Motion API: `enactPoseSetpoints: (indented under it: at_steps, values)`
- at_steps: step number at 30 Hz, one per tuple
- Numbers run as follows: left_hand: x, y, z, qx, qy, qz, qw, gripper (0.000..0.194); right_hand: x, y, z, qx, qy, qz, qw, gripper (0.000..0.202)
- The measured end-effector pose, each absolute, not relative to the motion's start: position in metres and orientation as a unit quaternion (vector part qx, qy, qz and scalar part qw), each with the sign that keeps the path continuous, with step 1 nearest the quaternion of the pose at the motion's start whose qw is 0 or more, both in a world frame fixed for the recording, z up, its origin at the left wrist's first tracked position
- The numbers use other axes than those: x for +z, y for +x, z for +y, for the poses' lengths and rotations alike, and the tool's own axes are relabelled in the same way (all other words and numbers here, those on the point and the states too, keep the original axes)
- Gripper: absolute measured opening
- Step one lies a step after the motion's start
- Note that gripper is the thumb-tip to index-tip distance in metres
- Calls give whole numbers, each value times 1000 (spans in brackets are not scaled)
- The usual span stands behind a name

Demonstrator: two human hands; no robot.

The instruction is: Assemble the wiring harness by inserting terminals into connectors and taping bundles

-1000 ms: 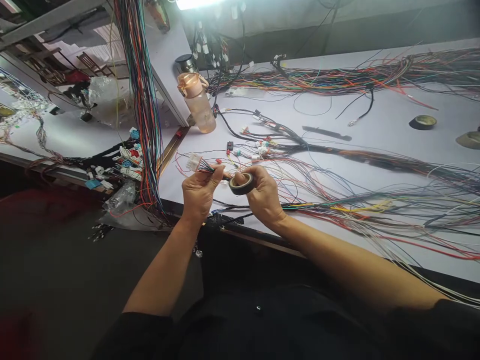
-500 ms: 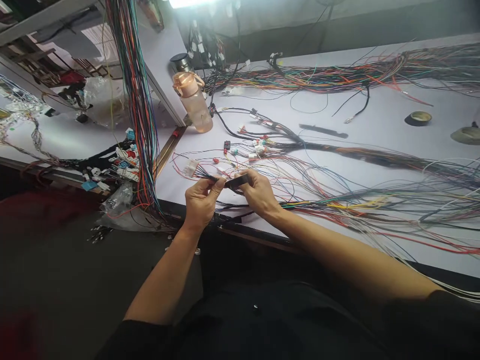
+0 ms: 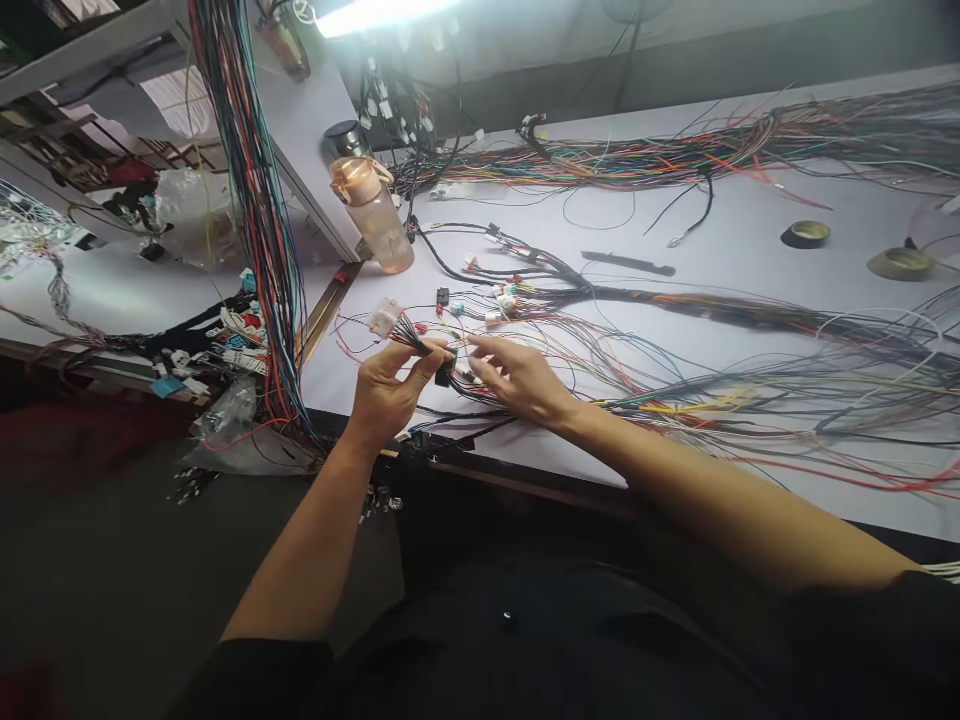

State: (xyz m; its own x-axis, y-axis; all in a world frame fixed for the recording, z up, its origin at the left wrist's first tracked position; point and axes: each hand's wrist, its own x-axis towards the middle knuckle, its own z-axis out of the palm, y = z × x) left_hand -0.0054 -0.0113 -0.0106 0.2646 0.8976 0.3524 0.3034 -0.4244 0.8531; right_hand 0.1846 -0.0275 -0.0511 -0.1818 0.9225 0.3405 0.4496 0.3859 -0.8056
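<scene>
My left hand [image 3: 388, 388] pinches a thin bundle of coloured wires just behind a white connector [image 3: 384, 318], held a little above the white table [image 3: 750, 250]. My right hand [image 3: 521, 378] is close beside it, fingertips on a black tape roll [image 3: 445, 374]. The roll shows only as a small dark piece between the two hands. The wires run from under my right hand to the right, into a wide loose harness [image 3: 750, 400] spread over the table.
A pink water bottle [image 3: 372, 215] stands at the back left. A thick bundle of coloured wires [image 3: 251, 200] hangs down at the left edge. Two more tape rolls [image 3: 806, 234] [image 3: 898, 263] lie at the far right, a black strip [image 3: 626, 263] mid-table, loose connectors [image 3: 229, 335] at the left.
The tape roll was held face-up in my right hand; it has turned edge-on and moved in against the wires by my left thumb. Both hands have shifted slightly up and left.
</scene>
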Motion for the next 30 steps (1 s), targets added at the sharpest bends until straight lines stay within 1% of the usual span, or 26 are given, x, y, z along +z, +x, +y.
enactPoseSetpoints:
  at_steps: [2,3,5,7,10,12,14,16,18,20,22,24,27,30]
  values:
    - [-11,-4,-10,446,714,424,334,15,-48,189,-39,181,-450,-740,466,30]
    - [-11,-2,-10,449,710,425,336,15,-47,188,-44,131,-427,-765,464,31]
    - [-11,1,-10,455,702,430,339,17,-46,183,-50,38,-394,-810,433,32]
    - [-9,4,-10,461,692,439,341,19,-46,172,-49,-38,-403,-819,407,30]
    - [-9,7,-10,472,673,444,357,20,-47,156,-42,-108,-445,-789,409,21]
    - [-11,7,-10,480,654,440,384,21,-46,151,-39,-117,-448,-771,437,13]
    - [-15,6,-10,498,626,437,410,22,-45,150,-40,-97,-428,-760,480,9]
    - [-20,6,-10,529,594,434,423,22,-44,151,-44,-42,-412,-741,529,8]
    - [-25,6,-11,558,570,428,426,20,-44,151,-49,60,-437,-689,575,7]
    - [-29,6,-12,573,557,419,433,17,-46,150,-51,199,-478,-606,604,10]
    - [-31,6,-13,582,545,410,443,17,-48,148,-51,331,-490,-527,610,19]
    - [-32,6,-14,580,530,406,466,18,-49,146,-48,412,-474,-484,609,27]
    - [-35,4,-17,546,520,413,512,25,-49,145,-46,445,-458,-465,613,32]
    - [-39,4,-20,532,516,434,512,20,-49,144,-46,442,-457,-466,615,32]
